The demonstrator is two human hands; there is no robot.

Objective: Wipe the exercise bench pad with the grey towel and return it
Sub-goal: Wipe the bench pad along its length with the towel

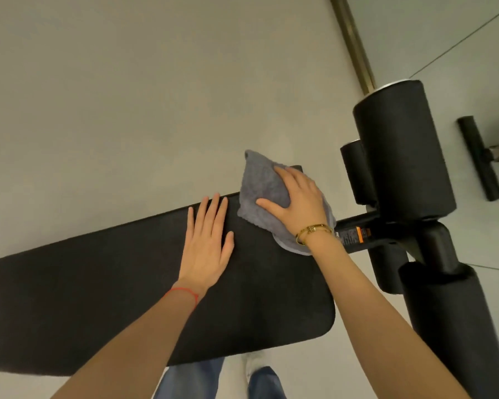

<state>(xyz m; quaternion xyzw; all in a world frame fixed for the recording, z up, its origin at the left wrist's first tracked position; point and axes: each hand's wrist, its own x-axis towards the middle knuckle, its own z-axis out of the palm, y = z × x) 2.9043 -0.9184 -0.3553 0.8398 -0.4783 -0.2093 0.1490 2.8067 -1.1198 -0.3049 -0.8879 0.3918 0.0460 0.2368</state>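
Grey towel (267, 185) under flat right hand (298, 201); left hand (208, 246) flat on pad (98, 298); label (355, 236) unreadable.

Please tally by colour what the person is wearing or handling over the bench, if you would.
Black: 1, the bench pad
Grey: 1, the towel
Gold: 1, the bracelet
Red: 1, the wrist string
Total: 4

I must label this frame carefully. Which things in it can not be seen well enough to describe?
All in the head view:
- bench pad: its left end is cut by the picture edge.
- grey towel: the right hand covers part of it.
- label on the frame: print too small to read.
- pad surface under the left hand: hidden.
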